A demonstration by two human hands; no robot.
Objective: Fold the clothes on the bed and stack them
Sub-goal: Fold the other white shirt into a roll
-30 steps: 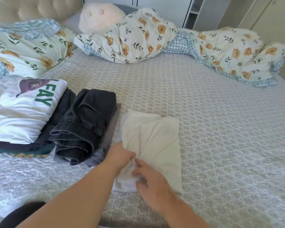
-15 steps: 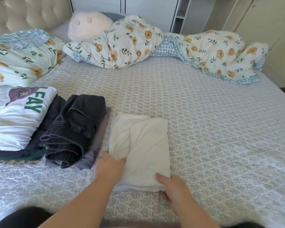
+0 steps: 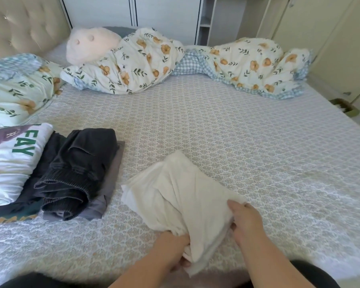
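— Where is the cream shirt [image 3: 181, 196], and how does it lie?
— On the bed [image 3: 237, 142], right of the dark jeans [image 3: 77, 173]. Its long axis runs from near right to far left.
— The hands?
— The left hand [image 3: 173, 249] grips its near corner, fingers curled under. The right hand [image 3: 245, 223] pinches the right edge.

Folded white T-shirt [image 3: 10, 163], left pile: green block letters "EAY" readable, word cut off by fold. Purple patch above carries small pale letter, possibly "H", too blurred to confirm
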